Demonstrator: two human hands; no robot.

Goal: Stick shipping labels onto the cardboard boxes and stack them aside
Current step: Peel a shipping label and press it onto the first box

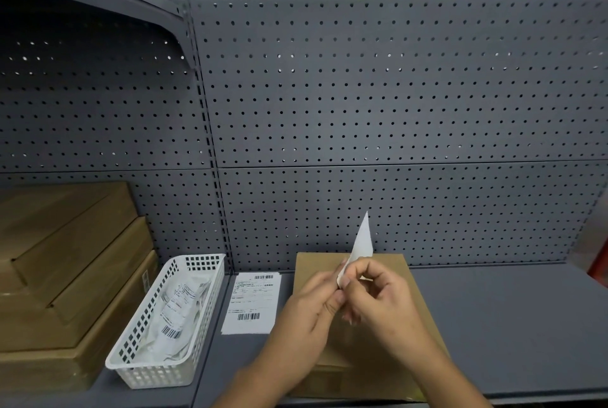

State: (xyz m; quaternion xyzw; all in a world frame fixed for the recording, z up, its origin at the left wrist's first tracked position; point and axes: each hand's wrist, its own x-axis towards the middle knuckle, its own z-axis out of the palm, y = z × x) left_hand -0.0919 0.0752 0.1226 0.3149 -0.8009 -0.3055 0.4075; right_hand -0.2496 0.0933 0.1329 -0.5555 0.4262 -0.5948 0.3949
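While I watch remotely, stacked boxes [65,276] sit far left, then a white basket [154,378] of crumpled paper, then a printed sheet [253,302] lying flat. Right of it, the left hand [309,305] and right hand [381,295] both pinch a white label [362,243] above a cardboard box [316,264].

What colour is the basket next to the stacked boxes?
The basket is white, with square-holed sides; head view.

One basket [141,365], two hands [312,309], four boxes [411,302]
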